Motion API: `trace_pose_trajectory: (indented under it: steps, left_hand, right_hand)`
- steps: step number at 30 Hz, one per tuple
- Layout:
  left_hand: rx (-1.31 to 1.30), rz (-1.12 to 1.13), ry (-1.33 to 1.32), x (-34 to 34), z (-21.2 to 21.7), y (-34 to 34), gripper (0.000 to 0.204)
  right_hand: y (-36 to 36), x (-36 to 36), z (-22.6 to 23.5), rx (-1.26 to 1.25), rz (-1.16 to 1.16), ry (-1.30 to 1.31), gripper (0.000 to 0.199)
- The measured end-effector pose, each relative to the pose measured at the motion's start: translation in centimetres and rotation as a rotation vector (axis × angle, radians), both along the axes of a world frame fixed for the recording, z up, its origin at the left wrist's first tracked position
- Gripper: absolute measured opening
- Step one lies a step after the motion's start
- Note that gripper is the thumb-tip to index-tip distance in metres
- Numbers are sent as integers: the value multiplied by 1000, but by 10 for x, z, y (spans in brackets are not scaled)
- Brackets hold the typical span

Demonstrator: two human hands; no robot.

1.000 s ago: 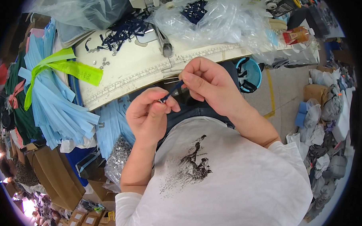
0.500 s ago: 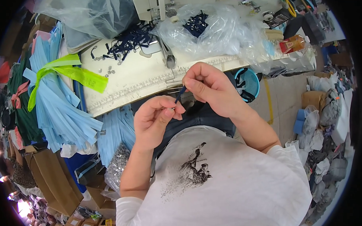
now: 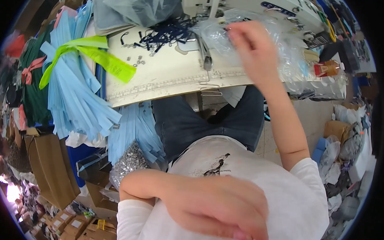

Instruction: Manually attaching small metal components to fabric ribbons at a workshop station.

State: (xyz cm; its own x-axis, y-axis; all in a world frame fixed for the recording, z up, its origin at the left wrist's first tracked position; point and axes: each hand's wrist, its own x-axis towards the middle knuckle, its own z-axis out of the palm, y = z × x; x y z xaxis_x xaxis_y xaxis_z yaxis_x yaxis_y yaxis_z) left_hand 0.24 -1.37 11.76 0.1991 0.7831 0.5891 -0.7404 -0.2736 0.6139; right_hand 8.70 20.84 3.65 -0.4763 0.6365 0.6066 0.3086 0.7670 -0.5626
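Okay, white table [image 3: 168,77] spans the top. Your left hand [image 3: 216,212] sits close to the camera, fingers loose, gripping nothing. Your right hand [image 3: 251,48] reaches onto the clear plastic bag [image 3: 283,47] on the table; its grip is blurred, can't tell.

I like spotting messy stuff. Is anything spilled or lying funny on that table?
Yes. Small metal rings lie scattered loose on the white table, beside a tangled heap of dark blue cords. The right hand reaches into a crumpled clear plastic bag.

Left of the raised hand, dark blue cords [image 3: 167,32] lie on the cream bench [image 3: 168,77]; farther left hang light blue strips [image 3: 70,94] tied with a neon-green band [image 3: 97,53].
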Motion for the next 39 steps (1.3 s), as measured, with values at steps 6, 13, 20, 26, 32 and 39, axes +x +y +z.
trace_pose_trajectory:
  steps: [6,13,20,26,32,39]
  left_hand:
    - [-251,-463,-5,-3,5,-18,15]
    - [-191,-344,-46,-22,14,-17,15]
    - [-111,-382,-126,-21,-13,-30,17]
    - [-47,-281,-107,-32,10,-9,14]
    - [-31,315,149,-45,-12,-23,13]
    - [197,1331,286,-68,13,-7,9]
  right_hand:
    - [-9,-79,-45,90,274,-469,14]
    - [0,-106,-61,95,157,-775,16]
    - [-9,-104,-66,89,223,-695,16]
    - [-15,-99,-48,-4,177,-740,14]
    - [-17,-98,-46,-177,269,-772,15]
    - [-12,-81,-42,-176,262,-492,19]
